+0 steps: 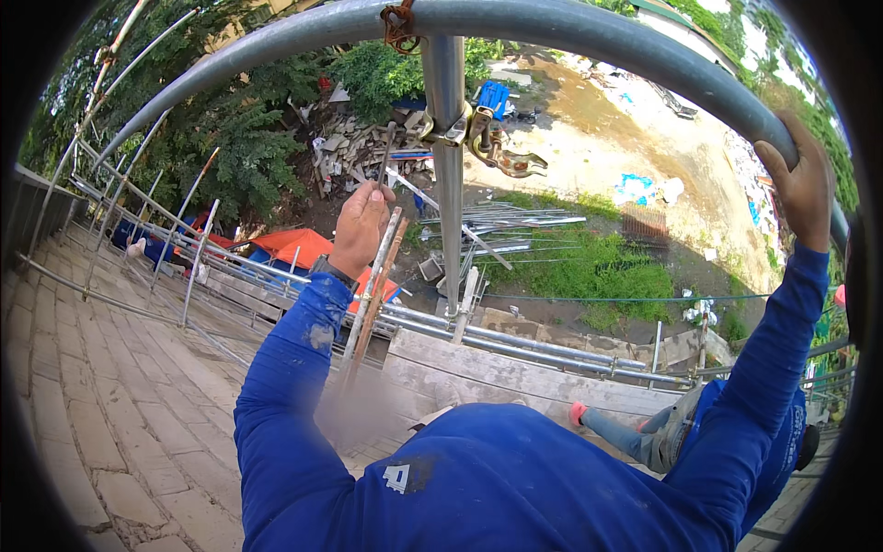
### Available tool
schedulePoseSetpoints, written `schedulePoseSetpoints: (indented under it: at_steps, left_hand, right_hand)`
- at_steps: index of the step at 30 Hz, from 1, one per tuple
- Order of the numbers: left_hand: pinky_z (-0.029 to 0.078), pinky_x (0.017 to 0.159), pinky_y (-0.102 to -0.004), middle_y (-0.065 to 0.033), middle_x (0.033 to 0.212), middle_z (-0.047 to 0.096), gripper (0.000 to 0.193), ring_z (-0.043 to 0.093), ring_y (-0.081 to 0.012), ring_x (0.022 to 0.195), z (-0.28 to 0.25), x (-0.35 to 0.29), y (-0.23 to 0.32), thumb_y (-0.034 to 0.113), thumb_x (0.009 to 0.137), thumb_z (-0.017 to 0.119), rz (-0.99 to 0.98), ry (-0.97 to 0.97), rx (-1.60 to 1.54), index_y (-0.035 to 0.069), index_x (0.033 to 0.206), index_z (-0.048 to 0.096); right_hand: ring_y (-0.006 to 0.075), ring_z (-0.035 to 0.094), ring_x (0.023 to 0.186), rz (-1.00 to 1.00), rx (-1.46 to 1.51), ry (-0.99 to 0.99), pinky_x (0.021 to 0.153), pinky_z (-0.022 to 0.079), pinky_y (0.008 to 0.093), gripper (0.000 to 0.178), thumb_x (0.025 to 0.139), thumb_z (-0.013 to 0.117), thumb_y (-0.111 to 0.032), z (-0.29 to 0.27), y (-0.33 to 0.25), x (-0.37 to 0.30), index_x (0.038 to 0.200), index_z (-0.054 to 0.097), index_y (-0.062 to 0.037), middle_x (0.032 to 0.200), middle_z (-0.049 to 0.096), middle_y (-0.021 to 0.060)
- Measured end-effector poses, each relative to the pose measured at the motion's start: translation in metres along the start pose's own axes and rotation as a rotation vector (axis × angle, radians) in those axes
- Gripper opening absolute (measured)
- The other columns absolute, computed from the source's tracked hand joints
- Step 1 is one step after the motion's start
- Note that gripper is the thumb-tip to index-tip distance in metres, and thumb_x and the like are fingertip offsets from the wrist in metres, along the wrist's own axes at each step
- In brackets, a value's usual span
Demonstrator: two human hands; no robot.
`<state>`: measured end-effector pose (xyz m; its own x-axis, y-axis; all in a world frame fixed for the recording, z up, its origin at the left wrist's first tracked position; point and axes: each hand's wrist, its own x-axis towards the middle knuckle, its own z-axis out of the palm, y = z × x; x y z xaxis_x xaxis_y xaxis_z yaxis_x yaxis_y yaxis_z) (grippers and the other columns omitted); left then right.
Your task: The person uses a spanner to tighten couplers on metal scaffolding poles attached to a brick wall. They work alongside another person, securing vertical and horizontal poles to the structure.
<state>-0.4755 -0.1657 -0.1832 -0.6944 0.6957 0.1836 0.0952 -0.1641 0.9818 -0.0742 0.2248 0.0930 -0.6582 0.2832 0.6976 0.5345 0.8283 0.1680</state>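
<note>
My left hand (361, 225) is closed around a slim dark metal bar (387, 152) that points up, close to the left side of a scaffold clamp (447, 129). Which tool the bar belongs to I cannot tell. The clamp sits round an upright steel pole (449, 202); its other half, a coupler jaw (520, 164), hangs open on the right. Above, a horizontal scaffold pipe (589, 26) crosses the view, bent by the lens. My right hand (798, 179) grips this pipe at its right end. Rusty wire (398, 26) is wrapped round the pipe near the pole's top.
A block wall (110, 386) runs along the left, with scaffold poles (198, 262) beside it. Planks (515, 373) lie below me. A co-worker (676, 432) in blue is close at lower right. Far below are stacked pipes (515, 225), rubble (359, 152) and an orange tarp (294, 247).
</note>
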Motion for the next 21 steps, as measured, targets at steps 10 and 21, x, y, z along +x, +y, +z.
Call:
schedulePoseSetpoints:
  at_steps: [10, 21]
  left_hand:
    - [0.028, 0.056, -0.0222, 0.0084, 0.076, 0.043, 0.036, 0.034, -0.0030, 0.065, 0.041, 0.081, -0.085, 0.038, 0.111, 0.050, 0.336, -0.103, -0.189, 0.003, 0.108, 0.059]
    - [0.028, 0.053, -0.0242, 0.0061, 0.070, 0.042, 0.039, 0.035, -0.0039, 0.061, 0.054, 0.058, -0.087, 0.041, 0.112, 0.047, 0.397, 0.024, -0.003, 0.005, 0.100, 0.057]
  right_hand:
    - [0.0282, 0.070, 0.092, -0.025, 0.039, 0.026, 0.086, 0.052, 0.0403, 0.078, 0.083, 0.069, -0.071, 0.001, 0.016, -0.002, 0.122, 0.068, -0.0035, 0.097, 0.070, 0.0162]
    - [0.0212, 0.068, 0.085, -0.014, 0.071, -0.042, 0.081, 0.052, 0.0373, 0.074, 0.089, 0.068, -0.065, 0.000, 0.019, -0.002, 0.128, 0.065, -0.0027, 0.092, 0.069, 0.0103]
